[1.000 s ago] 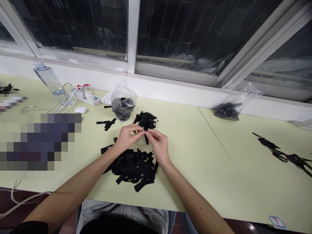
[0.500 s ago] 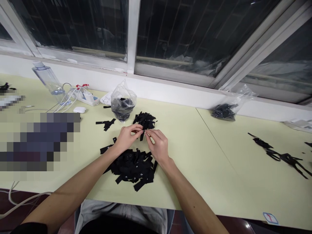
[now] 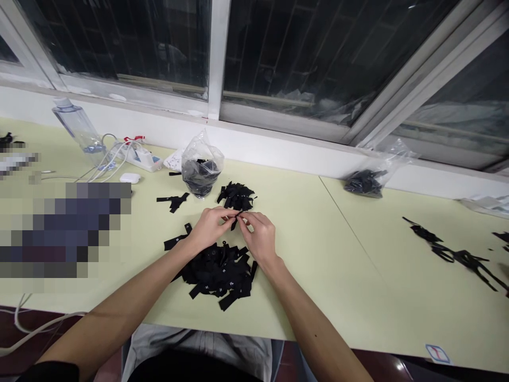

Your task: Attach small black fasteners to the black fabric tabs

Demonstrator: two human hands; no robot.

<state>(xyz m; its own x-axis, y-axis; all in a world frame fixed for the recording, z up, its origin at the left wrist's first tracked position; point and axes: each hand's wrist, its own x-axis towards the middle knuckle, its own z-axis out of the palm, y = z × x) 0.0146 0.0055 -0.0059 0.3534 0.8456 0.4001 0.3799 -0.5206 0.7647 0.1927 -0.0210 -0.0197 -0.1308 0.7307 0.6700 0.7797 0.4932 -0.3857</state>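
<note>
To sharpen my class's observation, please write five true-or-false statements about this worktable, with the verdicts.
1. The left hand and right hand meet at a black strip. True.
2. The larger black pile lies farther from the person than the smaller pile. False: it lies nearer.
3. The clear bottle is left of the power strip. True.
4. The small white case lies right of both plastic bags. False: it lies left of both.
5. The right-hand plastic bag holds black things. True.
</note>
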